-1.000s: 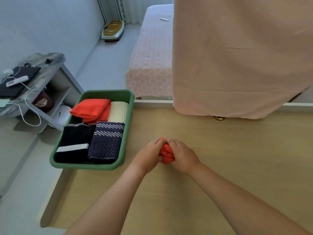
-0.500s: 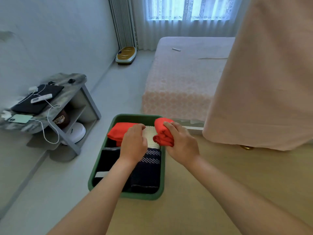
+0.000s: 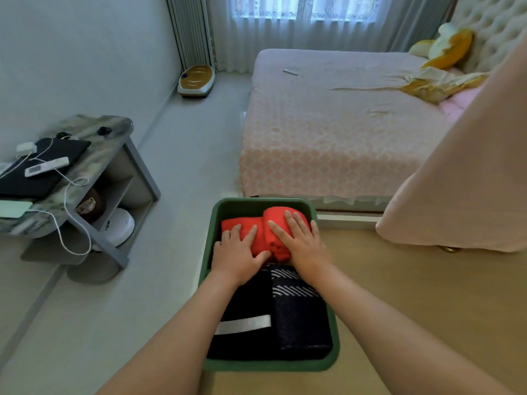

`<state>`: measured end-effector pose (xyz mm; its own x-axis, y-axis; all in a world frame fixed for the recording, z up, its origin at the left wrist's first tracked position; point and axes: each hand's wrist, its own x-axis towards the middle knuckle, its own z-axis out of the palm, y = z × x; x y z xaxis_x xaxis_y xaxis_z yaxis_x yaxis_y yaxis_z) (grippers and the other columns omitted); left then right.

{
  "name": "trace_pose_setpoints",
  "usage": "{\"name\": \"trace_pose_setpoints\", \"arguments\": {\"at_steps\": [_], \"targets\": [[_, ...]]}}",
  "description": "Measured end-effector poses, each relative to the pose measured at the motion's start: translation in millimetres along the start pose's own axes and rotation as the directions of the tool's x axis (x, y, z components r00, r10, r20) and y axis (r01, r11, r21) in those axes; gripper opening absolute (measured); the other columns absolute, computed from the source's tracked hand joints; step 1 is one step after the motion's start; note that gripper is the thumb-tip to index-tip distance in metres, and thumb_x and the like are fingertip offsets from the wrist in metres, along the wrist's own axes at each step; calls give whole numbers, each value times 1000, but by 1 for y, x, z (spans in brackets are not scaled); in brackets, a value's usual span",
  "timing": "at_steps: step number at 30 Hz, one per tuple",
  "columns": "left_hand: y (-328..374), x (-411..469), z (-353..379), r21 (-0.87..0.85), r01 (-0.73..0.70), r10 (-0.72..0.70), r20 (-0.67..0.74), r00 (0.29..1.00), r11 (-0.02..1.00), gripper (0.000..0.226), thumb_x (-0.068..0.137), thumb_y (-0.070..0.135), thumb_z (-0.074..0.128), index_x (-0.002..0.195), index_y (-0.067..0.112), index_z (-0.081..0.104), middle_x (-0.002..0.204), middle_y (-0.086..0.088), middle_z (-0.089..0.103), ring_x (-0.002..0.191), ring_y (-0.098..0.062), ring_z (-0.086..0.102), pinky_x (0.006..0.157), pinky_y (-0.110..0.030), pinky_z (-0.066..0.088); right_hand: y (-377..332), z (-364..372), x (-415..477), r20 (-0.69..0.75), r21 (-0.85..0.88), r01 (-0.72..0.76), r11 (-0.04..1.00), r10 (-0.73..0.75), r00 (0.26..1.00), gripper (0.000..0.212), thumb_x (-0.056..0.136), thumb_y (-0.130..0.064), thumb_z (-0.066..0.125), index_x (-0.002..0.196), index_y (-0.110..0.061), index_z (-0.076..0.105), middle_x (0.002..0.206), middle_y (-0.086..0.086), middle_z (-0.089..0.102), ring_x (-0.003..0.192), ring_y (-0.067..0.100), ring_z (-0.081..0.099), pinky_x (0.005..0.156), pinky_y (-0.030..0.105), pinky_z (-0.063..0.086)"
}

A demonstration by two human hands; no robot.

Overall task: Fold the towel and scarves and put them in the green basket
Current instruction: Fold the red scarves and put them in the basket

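Red scarf [image 3: 274,220], folded, lies at far end of green basket [image 3: 258,201], touching second red bundle [image 3: 236,223].

Head view: left hand [image 3: 236,259] and right hand [image 3: 303,248] flat, fingers straight, pressing red bundles down; nothing gripped. Dark zigzag scarf [image 3: 299,317] and black striped cloth [image 3: 245,309] fill near end.

Judged step: seating folded piece. Next move calls for lifting hands clear without disturbing folds.

Basket sits at left edge of pale wooden surface [image 3: 413,309]. Peach cloth [image 3: 470,181] hangs at right; bed [image 3: 328,124] and cluttered side table [image 3: 94,143] beyond.
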<state>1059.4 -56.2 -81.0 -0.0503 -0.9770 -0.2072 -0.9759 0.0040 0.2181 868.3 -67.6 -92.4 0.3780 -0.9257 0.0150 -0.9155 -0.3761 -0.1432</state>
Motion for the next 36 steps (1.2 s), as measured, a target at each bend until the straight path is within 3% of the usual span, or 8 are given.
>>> {"name": "trace_pose_setpoints", "arguments": {"at_steps": [4, 10, 14, 20, 24, 29, 33, 36], "targets": [[2, 10, -4, 22, -33, 33, -3, 999, 999, 93, 75, 81, 48, 153, 40, 17, 161, -6, 14, 145, -33, 13, 119, -51, 13, 5, -6, 1, 235, -5, -8, 1000, 9, 972, 103, 93, -24, 57, 144, -51, -28, 159, 4, -35, 147, 21, -29, 122, 43, -10], [3, 15, 7, 102, -81, 81, 8, 997, 991, 94, 80, 75, 50, 155, 41, 6, 165, -7, -2, 148, -43, -4, 120, -56, -3, 2, -11, -6, 263, -33, -51, 998, 58, 963, 93, 95, -17, 49, 151, -47, -19, 158, 4, -36, 147, 22, -28, 122, 39, -9], [9, 18, 4, 95, -52, 52, -4, 999, 994, 86, 85, 56, 60, 154, 40, 11, 165, -7, 1, 148, -44, 0, 119, -59, 4, 0, -15, -3, 282, 8, -46, 999, 42, 958, 95, 91, -12, 52, 154, -44, -10, 158, 1, -35, 147, 18, -27, 122, 37, -9], [1, 17, 3, -70, -49, 57, 104, 993, 996, 84, 86, 46, 52, 156, 35, 9, 164, -8, -10, 148, -39, -14, 121, -50, -6, -13, -18, -6, 369, 110, -113, 987, 65, 927, 68, 95, -37, 34, 157, -41, 6, 163, -6, -21, 150, 12, -20, 123, 41, -8], [6, 17, -6, -235, -113, 97, -78, 992, 966, 49, 96, 32, 38, 145, 33, 45, 161, -2, 24, 150, -25, 9, 122, -48, 1, -26, -15, -2, 419, 143, -182, 973, 107, 902, 63, 97, -38, 26, 157, -39, 5, 163, -3, -20, 150, 14, -20, 123, 43, -9], [25, 25, -4, -115, -224, 229, 34, 973, 968, 53, 102, 43, 24, 153, 45, 11, 165, 7, 5, 151, -27, -4, 115, -64, -7, -23, -22, -2, 360, 305, -273, 912, 155, 920, 63, 96, -23, 37, 156, -37, 22, 166, -8, 2, 153, 14, 3, 124, 36, 9], [29, 25, 7, -51, -185, 191, 161, 968, 981, 65, 99, 51, 28, 152, 45, -10, 163, 6, -17, 147, -29, -24, 112, -66, -13, -13, -28, 7, -26, 431, -312, 847, 357, 934, 40, 96, -12, 45, 133, -23, 54, 136, 1, 56, 122, 24, 55, 100, 36, 46], [25, 25, 8, -87, -155, 168, 182, 969, 984, 75, 98, 54, 35, 152, 41, -16, 163, 6, -19, 148, -26, -21, 116, -63, -6, -9, -22, 13, 59, 340, -200, 919, 191, 980, 56, 100, -21, 48, 153, -23, 30, 162, 3, 21, 150, 23, 19, 121, 37, 20]]}}
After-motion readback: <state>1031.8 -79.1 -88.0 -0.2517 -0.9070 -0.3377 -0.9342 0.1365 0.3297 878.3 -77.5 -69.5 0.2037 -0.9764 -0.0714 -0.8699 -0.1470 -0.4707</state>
